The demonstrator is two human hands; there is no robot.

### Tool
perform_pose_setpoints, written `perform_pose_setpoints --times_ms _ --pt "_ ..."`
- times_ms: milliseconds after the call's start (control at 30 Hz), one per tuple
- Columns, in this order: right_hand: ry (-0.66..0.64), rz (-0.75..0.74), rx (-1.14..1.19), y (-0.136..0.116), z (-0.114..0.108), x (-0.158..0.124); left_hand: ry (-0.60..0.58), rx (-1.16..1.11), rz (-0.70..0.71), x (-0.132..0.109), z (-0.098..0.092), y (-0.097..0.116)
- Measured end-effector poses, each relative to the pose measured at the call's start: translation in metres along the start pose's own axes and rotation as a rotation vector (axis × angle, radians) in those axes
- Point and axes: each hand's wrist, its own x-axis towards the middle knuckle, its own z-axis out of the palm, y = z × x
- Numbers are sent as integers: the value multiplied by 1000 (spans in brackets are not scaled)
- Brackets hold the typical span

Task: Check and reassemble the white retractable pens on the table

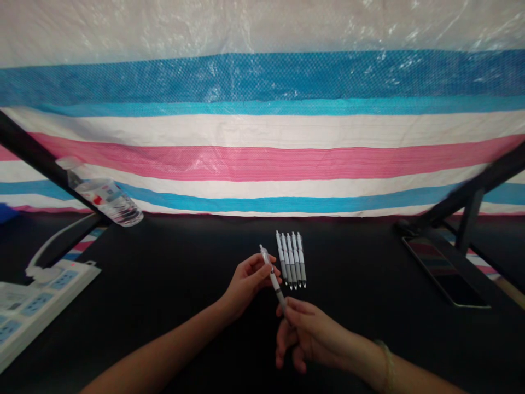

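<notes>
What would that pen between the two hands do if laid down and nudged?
The pen is likely stiff, since it runs straight from the left hand to the right hand. Its slim body suggests little weight. The barrel looks rounded, so it might roll on the black table.

1. On your left, you have a white power strip (47,306) with a plug (43,273) in it, near a clear bottle (110,201).
2. On your right lies a phone (445,272).
3. Facing you: a striped sheet (262,131).
</notes>
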Motion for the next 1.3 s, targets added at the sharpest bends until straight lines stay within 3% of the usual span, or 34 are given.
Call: perform_pose_setpoints --times_ms 633,1300 --pt "41 -11 81 1 -1 2 -5 16 34 2 -2 -4" --pt "41 -61 8 10 -4 3 -3 -28 38 1 -2 -4"
